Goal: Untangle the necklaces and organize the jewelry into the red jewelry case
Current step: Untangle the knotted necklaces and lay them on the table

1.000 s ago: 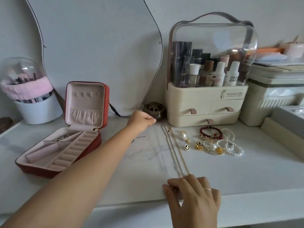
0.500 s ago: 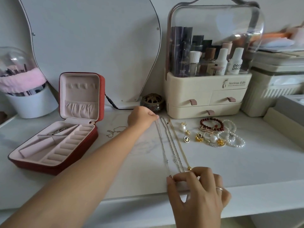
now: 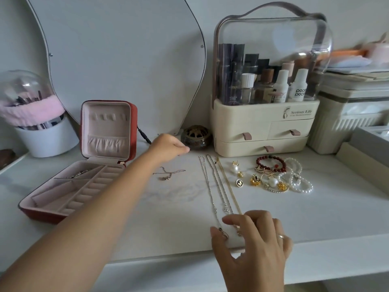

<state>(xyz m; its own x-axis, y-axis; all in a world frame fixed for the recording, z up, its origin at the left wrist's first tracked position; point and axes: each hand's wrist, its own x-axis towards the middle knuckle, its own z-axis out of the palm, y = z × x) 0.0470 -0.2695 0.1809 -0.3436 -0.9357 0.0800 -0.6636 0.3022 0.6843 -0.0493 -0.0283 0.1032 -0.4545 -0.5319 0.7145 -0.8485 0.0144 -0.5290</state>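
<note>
The red jewelry case (image 3: 42, 216) lies open at the left with its lid upright and a small silvery piece (image 3: 79, 174) in a back compartment. Three necklaces (image 3: 219, 186), two silver and one gold, lie straight and side by side on the white tabletop. My right hand (image 3: 250, 245) pinches their near pendant ends between thumb and forefinger. My left hand (image 3: 168, 145) hovers with curled fingers just left of their far ends, apart from them. A small bunched chain (image 3: 168, 174) lies below that hand. Earrings (image 3: 239, 175), a red bead bracelet (image 3: 271, 163) and pearl bracelets (image 3: 299, 182) sit at the right.
A cream cosmetics organizer (image 3: 263, 127) with a clear dome stands at the back, a small brown pot (image 3: 195, 138) beside it. A mirror (image 3: 117, 60) leans on the wall. A brush holder (image 3: 42, 133) stands far left; boxes (image 3: 347, 123) crowd the right. The table's front edge (image 3: 168, 258) is close.
My left hand has drawn left, away from the necklaces' far ends. My right hand has stayed at the near ends with its fingers spread wider. The small bunched chain has come into sight.
</note>
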